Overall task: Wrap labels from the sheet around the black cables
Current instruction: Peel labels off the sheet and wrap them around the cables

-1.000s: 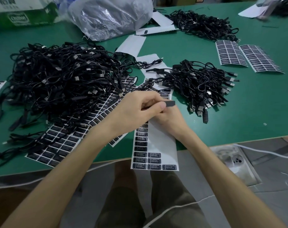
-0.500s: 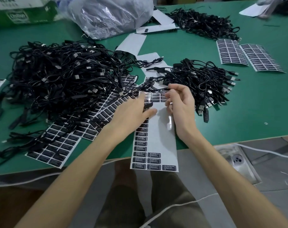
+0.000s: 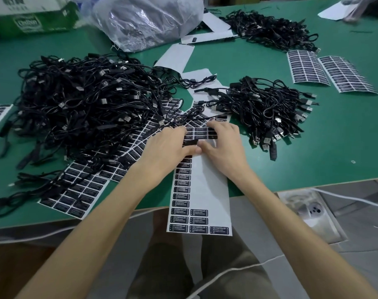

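Note:
A long white label sheet (image 3: 207,190) lies on the green table (image 3: 313,152) and hangs over its front edge; black labels remain down its left side and at both ends. My left hand (image 3: 168,147) rests on the sheet's upper part, thumb and forefinger pinching a black label (image 3: 190,143). My right hand (image 3: 223,143) presses the sheet with spread fingers beside it. A big heap of black cables (image 3: 82,108) lies left of my hands and a smaller heap (image 3: 265,111) to the right. One loose cable (image 3: 190,115) crosses the sheet's far end.
More label sheets (image 3: 75,190) lie under the big heap, and two full ones (image 3: 326,72) at the right. A plastic bag (image 3: 147,20), a cardboard box (image 3: 32,18) and a third cable heap (image 3: 270,31) stand at the back. A power strip (image 3: 311,210) lies on the floor.
A second ago both hands worked a label on a cable above the sheet. That cable has left my hands, and both hands have come down onto the sheet's upper labels.

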{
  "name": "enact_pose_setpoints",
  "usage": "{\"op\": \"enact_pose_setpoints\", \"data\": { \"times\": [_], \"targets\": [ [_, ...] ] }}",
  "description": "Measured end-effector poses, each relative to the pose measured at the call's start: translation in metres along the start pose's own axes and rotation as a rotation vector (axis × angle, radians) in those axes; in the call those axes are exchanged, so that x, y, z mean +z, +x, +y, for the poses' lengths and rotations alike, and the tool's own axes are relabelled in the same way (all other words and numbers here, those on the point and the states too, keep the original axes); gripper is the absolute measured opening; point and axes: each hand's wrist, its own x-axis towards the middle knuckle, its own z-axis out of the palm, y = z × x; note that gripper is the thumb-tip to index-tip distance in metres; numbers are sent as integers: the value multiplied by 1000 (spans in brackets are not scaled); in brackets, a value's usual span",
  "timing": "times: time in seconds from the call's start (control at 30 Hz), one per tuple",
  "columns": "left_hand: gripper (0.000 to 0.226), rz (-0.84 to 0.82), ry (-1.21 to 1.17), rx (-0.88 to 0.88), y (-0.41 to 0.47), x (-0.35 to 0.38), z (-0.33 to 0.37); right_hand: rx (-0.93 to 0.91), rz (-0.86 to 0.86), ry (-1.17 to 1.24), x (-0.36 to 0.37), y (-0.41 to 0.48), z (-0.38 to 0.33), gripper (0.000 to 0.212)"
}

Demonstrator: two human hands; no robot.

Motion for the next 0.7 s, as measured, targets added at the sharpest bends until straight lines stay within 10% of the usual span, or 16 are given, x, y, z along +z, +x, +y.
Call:
{"op": "enact_pose_setpoints", "data": {
  "times": [0.7],
  "targets": [
    [63,34,-49,-40,-6,-1,1,-46,63,23,1,-3,2,42]
  ]
}}
